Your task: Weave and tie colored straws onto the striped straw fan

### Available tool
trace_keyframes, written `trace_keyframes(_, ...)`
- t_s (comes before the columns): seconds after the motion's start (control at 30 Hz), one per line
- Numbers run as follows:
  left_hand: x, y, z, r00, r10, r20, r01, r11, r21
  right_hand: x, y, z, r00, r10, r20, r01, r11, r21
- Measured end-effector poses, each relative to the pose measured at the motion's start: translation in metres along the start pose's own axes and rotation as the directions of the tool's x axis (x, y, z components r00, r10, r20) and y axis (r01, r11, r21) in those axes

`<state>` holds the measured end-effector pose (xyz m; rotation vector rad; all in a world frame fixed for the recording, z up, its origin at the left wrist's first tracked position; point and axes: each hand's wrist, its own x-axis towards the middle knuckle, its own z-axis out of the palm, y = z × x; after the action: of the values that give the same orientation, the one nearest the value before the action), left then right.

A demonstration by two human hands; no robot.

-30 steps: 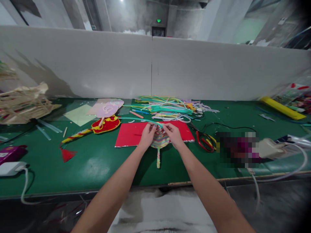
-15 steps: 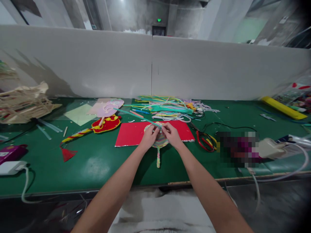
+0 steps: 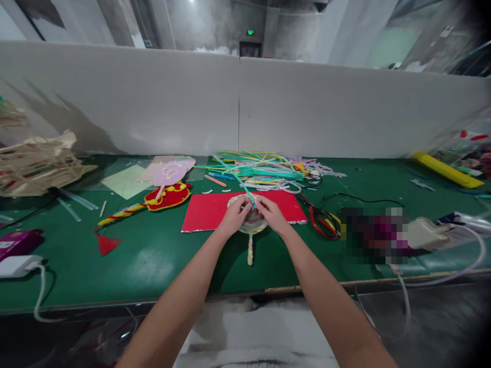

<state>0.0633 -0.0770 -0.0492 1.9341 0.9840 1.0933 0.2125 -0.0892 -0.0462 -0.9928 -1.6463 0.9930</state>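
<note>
My left hand [image 3: 235, 213] and my right hand [image 3: 270, 212] meet over a round fan [image 3: 254, 225] wound in pastel stripes. Between their fingertips both pinch a teal pipe cleaner [image 3: 240, 179], whose free length slants up and to the left. Where its near end sits is hidden by my fingers. Below the hands, the fan's twisted handle [image 3: 250, 250] points toward me. Under the fan lies a red board [image 3: 205, 210].
Behind the board is a heap of pipe cleaners [image 3: 261, 168]. To the left lie a red-and-yellow fan [image 3: 169, 196] with a tassel and a lilac fan [image 3: 172, 173]. Red-handled pliers [image 3: 320, 225] lie right. A white partition [image 3: 153, 102] closes off the back.
The teal pipe cleaner's free end has swung up and to the right, so it stands steeper. Both hands stay in nearly the same place over the fan.
</note>
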Motion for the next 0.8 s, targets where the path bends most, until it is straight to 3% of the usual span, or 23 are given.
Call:
trace_keyframes(0.13, 0.001, -0.002, -0.001, 1.000, 0.015, 0.024, -0.016, 0.998, 0.056, -0.001, 0.002, 0.000, 0.999, 0.016, 0.037, -0.016, 1.000, 0.007)
trace_keyframes(0.5, -0.003, -0.001, -0.004, 0.992, 0.037, 0.117, -0.061, 0.975, 0.214, -0.001, 0.005, 0.000, 0.998, -0.052, -0.028, 0.049, 0.992, -0.114)
trace_keyframes(0.8, -0.002, 0.009, -0.002, 0.999, 0.047, 0.022, -0.050, 0.991, 0.121, -0.004, -0.002, 0.009, 0.980, -0.131, -0.148, 0.111, 0.984, -0.137)
